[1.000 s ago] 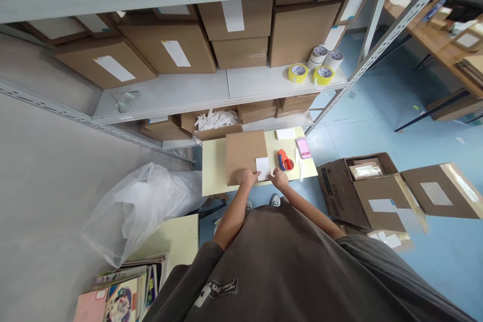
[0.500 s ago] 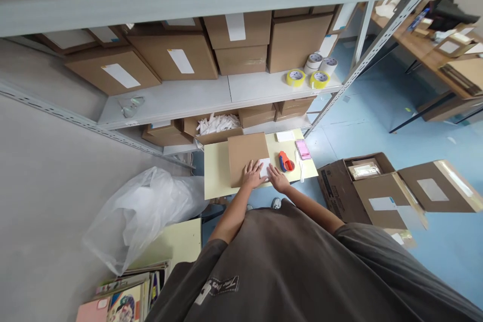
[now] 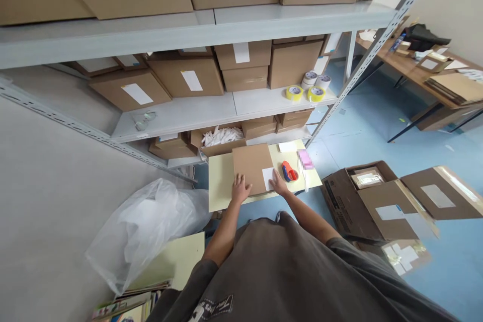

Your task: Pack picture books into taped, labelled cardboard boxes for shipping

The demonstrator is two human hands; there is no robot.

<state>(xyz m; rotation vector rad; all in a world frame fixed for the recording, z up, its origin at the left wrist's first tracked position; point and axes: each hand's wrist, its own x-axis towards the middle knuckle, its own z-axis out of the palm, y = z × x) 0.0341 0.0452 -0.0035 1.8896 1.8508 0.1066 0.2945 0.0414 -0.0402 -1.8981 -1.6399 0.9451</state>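
A flat-topped brown cardboard box (image 3: 249,161) lies on a small pale yellow table (image 3: 221,181). A white label (image 3: 268,179) sits on its near right corner. My left hand (image 3: 240,189) rests on the box's near left part, palm down with fingers spread. My right hand (image 3: 278,183) is at the right edge of the box, its fingers stretched out and touching the label's edge. Just right of that hand stands an orange and blue tape dispenser (image 3: 290,171). Farther back on the table are a white paper stack (image 3: 287,146) and a pink, blurred-out item (image 3: 305,159).
A grey metal shelf (image 3: 181,115) with cardboard boxes (image 3: 192,80) rises behind the table. Yellow tape rolls (image 3: 316,93) and glasses (image 3: 145,121) lie on it. A translucent plastic bag (image 3: 151,221) is at left, an open carton (image 3: 349,201) on the floor at right.
My left hand has slid left off the label onto the bare cardboard, leaving the label in plain view. My right hand stays at the label's right side. The camera view has tilted up.
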